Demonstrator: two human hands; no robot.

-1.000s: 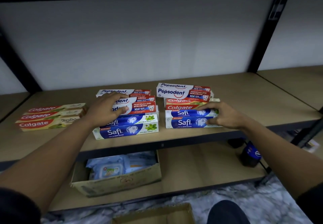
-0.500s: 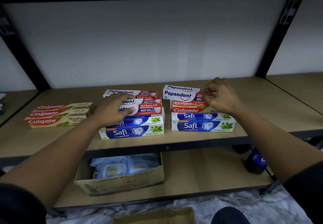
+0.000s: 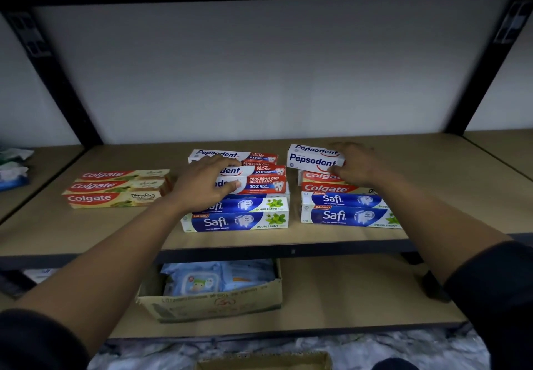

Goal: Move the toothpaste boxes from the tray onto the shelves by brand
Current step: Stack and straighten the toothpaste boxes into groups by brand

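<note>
Dark left sleeve (image 3: 31,341); dark right sleeve (image 3: 496,289); both ending well above the wrist

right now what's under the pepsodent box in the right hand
Two red Colgate boxes lie just below the Pepsodent box that the right hand grips. The hand covers their right ends, and whether the box rests on them or is lifted clear cannot be told.

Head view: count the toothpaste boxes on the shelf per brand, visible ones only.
Red-and-cream Colgate cardboard boxes: 5
White-and-red Pepsodent cardboard boxes: 3
Blue-and-white Safi cardboard boxes: 4
Total: 12 visible; more may sit hidden behind the front ones.
</note>
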